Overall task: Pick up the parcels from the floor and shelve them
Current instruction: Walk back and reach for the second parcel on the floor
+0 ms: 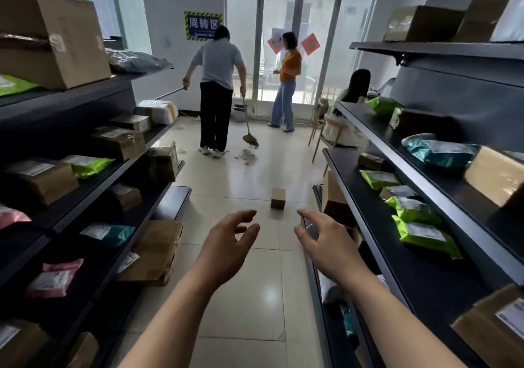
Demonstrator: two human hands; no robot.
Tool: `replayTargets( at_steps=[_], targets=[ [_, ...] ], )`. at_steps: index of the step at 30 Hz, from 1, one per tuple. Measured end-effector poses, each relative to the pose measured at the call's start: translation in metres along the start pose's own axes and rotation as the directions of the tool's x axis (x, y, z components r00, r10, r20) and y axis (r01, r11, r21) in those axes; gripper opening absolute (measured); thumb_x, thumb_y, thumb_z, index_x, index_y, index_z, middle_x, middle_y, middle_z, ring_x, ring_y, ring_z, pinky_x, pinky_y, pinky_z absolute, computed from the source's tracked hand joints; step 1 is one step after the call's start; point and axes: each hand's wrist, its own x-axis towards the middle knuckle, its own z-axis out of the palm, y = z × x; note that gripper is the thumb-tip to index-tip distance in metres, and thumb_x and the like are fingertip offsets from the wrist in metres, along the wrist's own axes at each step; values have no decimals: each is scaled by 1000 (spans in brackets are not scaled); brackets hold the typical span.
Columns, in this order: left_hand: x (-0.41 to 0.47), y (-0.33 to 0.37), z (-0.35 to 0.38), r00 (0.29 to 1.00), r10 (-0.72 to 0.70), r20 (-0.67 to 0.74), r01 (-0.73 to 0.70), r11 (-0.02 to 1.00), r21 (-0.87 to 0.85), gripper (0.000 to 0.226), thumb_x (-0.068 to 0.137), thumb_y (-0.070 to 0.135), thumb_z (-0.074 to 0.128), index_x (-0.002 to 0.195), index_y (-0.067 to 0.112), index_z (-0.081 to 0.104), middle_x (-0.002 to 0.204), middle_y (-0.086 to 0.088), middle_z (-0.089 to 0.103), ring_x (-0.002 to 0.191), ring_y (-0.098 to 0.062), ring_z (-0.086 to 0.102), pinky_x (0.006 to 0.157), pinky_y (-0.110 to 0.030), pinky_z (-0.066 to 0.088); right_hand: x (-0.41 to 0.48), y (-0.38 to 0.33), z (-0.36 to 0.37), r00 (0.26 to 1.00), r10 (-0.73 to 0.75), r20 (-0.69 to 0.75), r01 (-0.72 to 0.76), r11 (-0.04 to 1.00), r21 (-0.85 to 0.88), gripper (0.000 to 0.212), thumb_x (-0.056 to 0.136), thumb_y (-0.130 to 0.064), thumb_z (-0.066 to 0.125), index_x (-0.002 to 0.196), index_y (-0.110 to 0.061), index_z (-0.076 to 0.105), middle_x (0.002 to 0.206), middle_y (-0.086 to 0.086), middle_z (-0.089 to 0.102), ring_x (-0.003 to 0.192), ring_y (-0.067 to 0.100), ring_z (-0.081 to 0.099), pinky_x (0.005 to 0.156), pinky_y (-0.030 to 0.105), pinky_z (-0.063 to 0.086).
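The left hand [224, 244] and right hand [321, 241] reach forward, fingers loosely spread, holding nothing. Just beyond and between them a small cardboard box [278, 198] sits on the tiled floor [255, 271]. Far behind the box, a blue wall sign [203, 25] reads "周转区".

I see left grip [226, 243] out over the floor [241, 186], fingers spread and loosely bent | right grip [323, 243] likewise | box [278, 198] on tiles ahead, between shelves [411, 277], apart from both | person [217, 64] sweeping with broom [251, 139] beyond.
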Motion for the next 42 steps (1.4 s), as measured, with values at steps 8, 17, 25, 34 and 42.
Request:
replayTargets(
  at_steps=[8,17,25,34,42],
  targets=[
    [104,-28,11,1000,-10,12,10,1000,23,36,92,34,56,128,30,56,122,14,62,106,-2,60,93,-25,47,101,26,23,999,33,18,-33,999,-4,42,92,-35,51,133,-25,50,137,-6,51,123,11,48,104,30,39],
    [246,-82,-16,996,-38,80,36,999,27,35,92,31,57,127,29,57,122,12,62,104,-1,60,90,-22,46,233,30,71,989,151,5,-151,989,-5,42,91,-40,50,132,-29,50,132,-4,55,110,17,55,98,40,45],
    [362,-124,-33,990,-53,132,50,998,27,34,91,31,58,125,29,58,120,12,63,105,-2,61,94,-28,49,337,37,113,974,222,-33,-221,975,37,40,93,-35,51,132,-26,51,132,-4,55,100,14,54,96,33,46],
    [458,-164,8,968,-123,220,116,992,45,31,91,31,58,122,30,60,116,15,64,97,8,60,74,-9,42,425,94,134,947,319,-31,-317,947,52,39,93,-32,50,130,-22,54,133,-4,55,118,13,51,99,29,43],
    [593,-173,71,968,-133,213,127,991,39,30,92,30,58,121,28,61,118,12,65,97,1,62,74,-12,43,551,171,124,940,340,-17,-340,940,29,39,93,-39,48,130,-28,52,135,-3,54,123,15,49,99,31,41]
  ],
)
